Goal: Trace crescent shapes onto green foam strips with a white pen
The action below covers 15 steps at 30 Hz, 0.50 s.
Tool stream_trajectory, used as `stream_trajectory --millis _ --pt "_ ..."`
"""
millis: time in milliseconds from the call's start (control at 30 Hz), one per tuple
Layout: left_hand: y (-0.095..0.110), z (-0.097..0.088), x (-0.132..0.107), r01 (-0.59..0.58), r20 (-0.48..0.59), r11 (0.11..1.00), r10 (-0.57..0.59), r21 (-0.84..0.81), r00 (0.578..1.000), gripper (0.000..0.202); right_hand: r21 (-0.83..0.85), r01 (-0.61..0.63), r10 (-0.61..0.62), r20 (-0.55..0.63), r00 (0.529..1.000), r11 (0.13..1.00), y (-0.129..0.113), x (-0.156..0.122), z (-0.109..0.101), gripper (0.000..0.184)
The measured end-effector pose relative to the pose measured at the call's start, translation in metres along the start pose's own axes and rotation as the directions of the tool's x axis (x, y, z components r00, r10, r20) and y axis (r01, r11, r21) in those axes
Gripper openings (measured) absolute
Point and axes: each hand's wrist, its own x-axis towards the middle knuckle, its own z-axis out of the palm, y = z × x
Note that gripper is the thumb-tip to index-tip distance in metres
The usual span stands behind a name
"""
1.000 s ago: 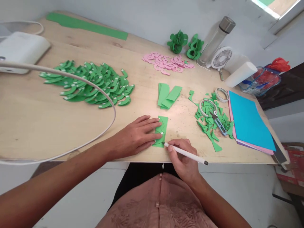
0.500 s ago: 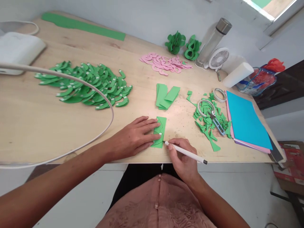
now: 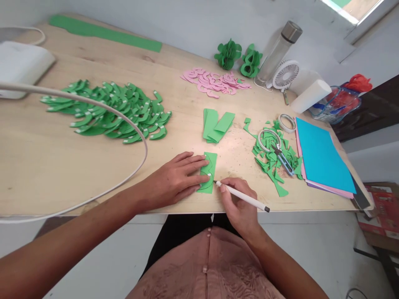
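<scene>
My left hand (image 3: pixel 176 178) lies flat with fingers stretched over a small green paper rectangle (image 3: pixel 212 166) near the table's front edge. Under its fingertips a curved green shape with small white patches rests on the rectangle, partly hidden by the fingers. A dark outline shows along that shape's right side. Between the fingers of my right hand (image 3: pixel 240 203) is a white pen (image 3: pixel 246 198), its dark tip at the rectangle's right side. Just behind, several green paper strips (image 3: pixel 215 124) lie overlapped.
A heap of curved green cutouts (image 3: pixel 118 112) lies left, beneath a white cable (image 3: pixel 143 143). Pink cutouts (image 3: pixel 215 83) sit farther back. To the right are green scraps (image 3: pixel 280 189), a utility knife (image 3: pixel 286 162), a tape roll (image 3: pixel 287 123) and coloured sheets (image 3: pixel 324 153). A bottle (image 3: pixel 277 56) and fan (image 3: pixel 286 75) stand behind.
The pen tip has shifted slightly up along the right side of the green rectangle. My left hand stays in place on the paper. The whole view has moved a little.
</scene>
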Motion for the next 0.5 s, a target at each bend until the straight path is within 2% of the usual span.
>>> stream_trajectory --millis 133,333,500 --pt "0.0 0.0 0.0 0.003 0.005 1.0 -0.003 0.0 1.0 0.027 0.029 -0.01 0.01 0.004 1.0 1.0 0.004 -0.001 0.001 0.015" --pt "0.001 -0.001 0.001 -0.007 -0.006 1.0 0.007 0.006 1.0 0.027 0.221 -0.048 0.049 -0.002 0.999 0.974 0.011 -0.007 -0.004 0.019" --pt "0.001 -0.001 0.001 -0.012 -0.011 1.0 0.012 0.01 1.0 0.027 0.18 0.018 -0.024 0.029 0.999 0.983 0.008 -0.005 -0.007 0.022"
